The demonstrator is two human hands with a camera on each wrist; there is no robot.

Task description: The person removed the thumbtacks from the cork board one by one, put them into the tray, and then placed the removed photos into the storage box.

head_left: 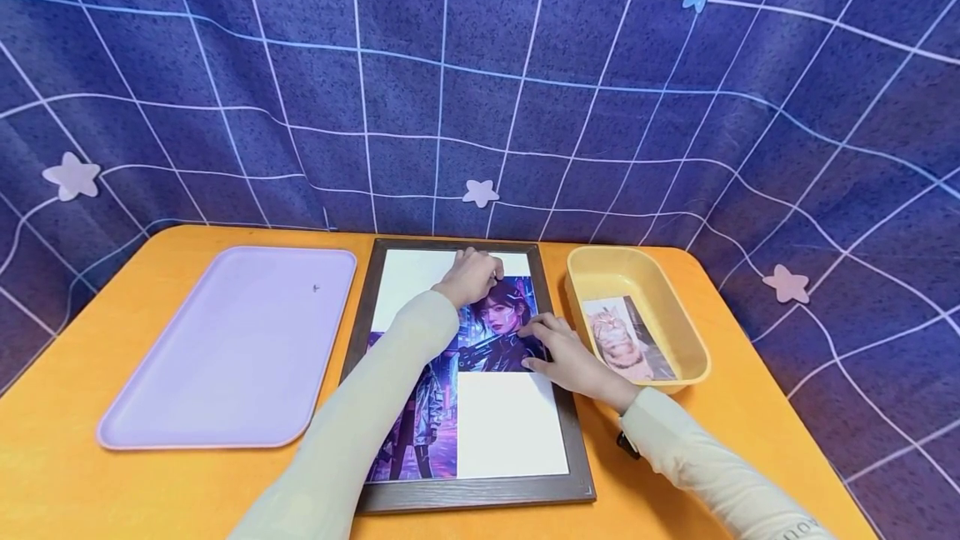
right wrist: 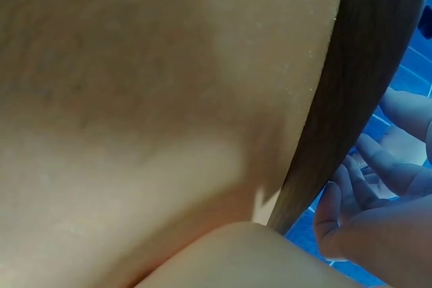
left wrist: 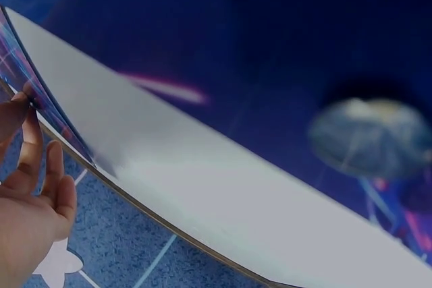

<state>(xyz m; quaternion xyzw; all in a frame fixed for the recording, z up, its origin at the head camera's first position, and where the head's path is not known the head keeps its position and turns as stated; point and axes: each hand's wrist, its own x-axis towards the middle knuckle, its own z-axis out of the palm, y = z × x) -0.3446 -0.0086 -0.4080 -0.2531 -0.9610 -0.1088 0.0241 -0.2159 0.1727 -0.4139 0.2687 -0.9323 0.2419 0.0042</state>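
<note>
Orange table (head_left: 750, 407) | left hand (head_left: 471, 275) — pinches print (head_left: 487, 347) | right hand (head_left: 567, 352) — fingers spread, touching it

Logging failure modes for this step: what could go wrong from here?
1. The portrait card might bend or skew: the left hand pinches its edge while the right hand touches its lower right.
2. The left sleeve crosses over the full-figure card and could drag it out of place.
3. The portrait card's right edge is close to the picture frame's side, so it may catch there.
</note>
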